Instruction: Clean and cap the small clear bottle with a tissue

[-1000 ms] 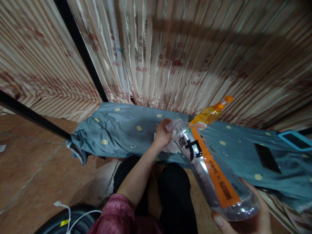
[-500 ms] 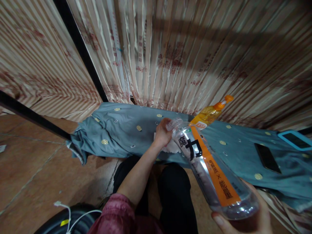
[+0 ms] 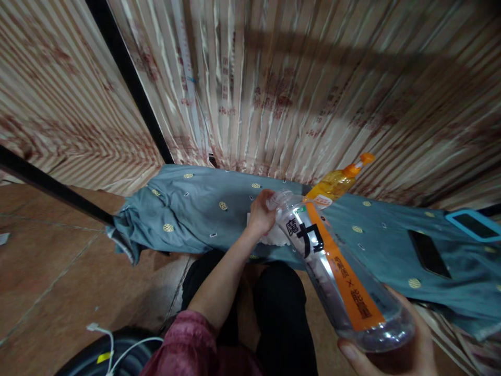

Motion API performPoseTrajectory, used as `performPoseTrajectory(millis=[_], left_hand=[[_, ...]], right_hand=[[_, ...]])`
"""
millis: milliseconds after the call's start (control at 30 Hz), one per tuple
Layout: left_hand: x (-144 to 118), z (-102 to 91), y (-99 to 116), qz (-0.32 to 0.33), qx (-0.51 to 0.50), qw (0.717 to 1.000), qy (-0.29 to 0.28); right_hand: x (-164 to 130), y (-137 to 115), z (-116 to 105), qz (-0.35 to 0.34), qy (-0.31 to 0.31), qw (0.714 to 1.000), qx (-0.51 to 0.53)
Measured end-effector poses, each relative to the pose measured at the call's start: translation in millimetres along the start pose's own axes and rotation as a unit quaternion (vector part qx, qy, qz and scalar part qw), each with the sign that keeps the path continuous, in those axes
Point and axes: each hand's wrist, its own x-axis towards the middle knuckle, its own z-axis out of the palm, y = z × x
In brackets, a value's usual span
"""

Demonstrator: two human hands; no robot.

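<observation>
Well, right hand (image 3: 421, 342) (wide) around bottle (image 3: 344, 271)

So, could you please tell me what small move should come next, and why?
Perhaps the left hand should firm its grip at the neck of the clear plastic bottle, because the bottle slants and the right hand supports its base.

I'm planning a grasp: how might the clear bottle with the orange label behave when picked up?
The clear bottle may flex, its transparent wall looking like plastic. Its shiny surface might slip; its rounded sides could roll.
</observation>
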Motion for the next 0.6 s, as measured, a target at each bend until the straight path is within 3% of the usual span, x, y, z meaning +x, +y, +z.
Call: performPoseTrajectory(millis=[133,267,400,600], left_hand=[[0.0,0.4,-0.3,-0.003,-0.002,1.000,-0.001],[-0.2,0.1,-0.3,0.001,0.000,1.000,0.002],[-0.6,-0.7,0.5,-0.001,-0.004,1.000,0.007],[-0.4,-0.6,0.3,0.002,-0.003,1.000,0.004]], right_hand=[[5.0,17.6,-5.5,-0.123,-0.046,0.991,-0.004],[5.1,14.0,-4.0,-0.149,-0.026,0.988,-0.020],[2.0,2.5,-0.3,-0.114,-0.013,0.993,-0.010],[7.6,13.4,-4.4,-0.207,-0.037,0.977,-0.027]])
